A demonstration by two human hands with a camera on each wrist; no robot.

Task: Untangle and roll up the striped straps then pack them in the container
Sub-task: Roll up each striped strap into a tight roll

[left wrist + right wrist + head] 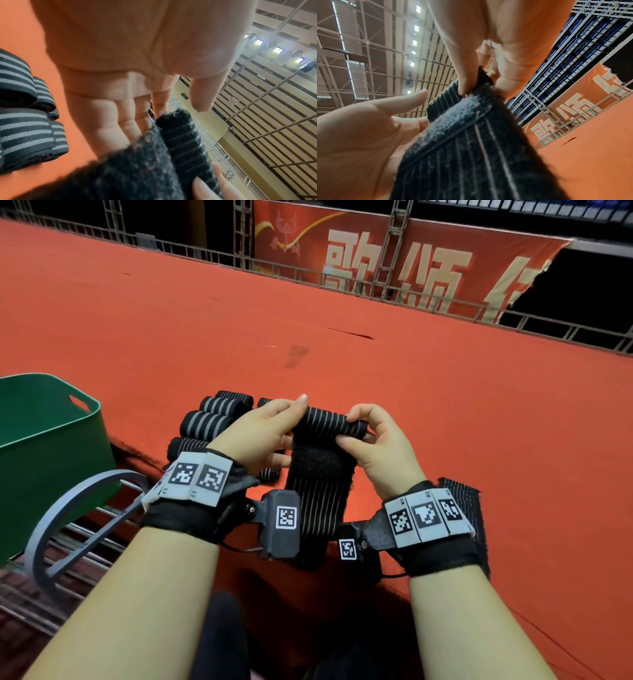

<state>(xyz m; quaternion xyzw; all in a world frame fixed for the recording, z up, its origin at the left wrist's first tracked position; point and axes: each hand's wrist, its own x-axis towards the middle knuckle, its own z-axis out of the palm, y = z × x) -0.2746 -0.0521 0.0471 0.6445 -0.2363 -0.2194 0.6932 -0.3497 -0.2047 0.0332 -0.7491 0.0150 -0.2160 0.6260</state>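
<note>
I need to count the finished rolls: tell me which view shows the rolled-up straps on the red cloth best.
The head view: the rolled straps lie in a row on the red cloth, partly behind the left hand. The left wrist view shows a few close up, cut off at the edge. The right wrist view shows none.

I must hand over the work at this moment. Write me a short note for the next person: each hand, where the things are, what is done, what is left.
Left hand: pinches the left end of the strap, at its rolled part.
Right hand: pinches the right end of the same roll.
Strap: rolled only at the top; the rest hangs down between the wrists, fuzzy patch just under the roll.
Done: several rolled straps lie on the red surface, behind the left hand.
Container: green, on the far left; what is inside cannot be seen.
Left: finish this roll, then pack the rolls into the container.
</note>
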